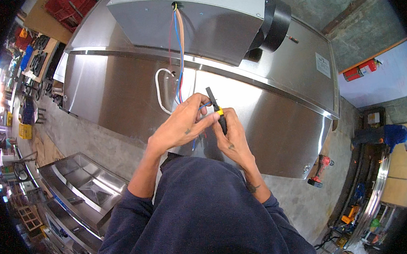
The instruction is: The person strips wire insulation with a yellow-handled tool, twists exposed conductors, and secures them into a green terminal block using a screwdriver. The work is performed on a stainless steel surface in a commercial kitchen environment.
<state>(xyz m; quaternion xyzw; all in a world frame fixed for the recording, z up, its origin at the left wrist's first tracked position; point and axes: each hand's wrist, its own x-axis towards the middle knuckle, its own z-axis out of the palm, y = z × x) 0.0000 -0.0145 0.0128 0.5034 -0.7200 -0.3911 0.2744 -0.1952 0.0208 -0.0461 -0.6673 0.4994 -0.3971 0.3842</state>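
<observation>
Hands close together over a broad stainless-steel housing (114, 90), a person works at a slim blue wire (204, 105) in a metal workshop. The left hand (185, 122) pinches the wire between its fingers; the right hand (232, 137) is wrapped around a black-and-yellow hand tool (223, 124), with the wire running up to it. Whether its insulation is cut cannot be told. A bundle of coloured wires (182, 40) is already out through a hole in the grey metal box (143, 26) — that much is done. A white cable (158, 90) emerges from the housing and loops toward the left hand, its end hidden. No finished joint shows, so the wiring looks only partway along — the blue wire, apparently, in preparation.
</observation>
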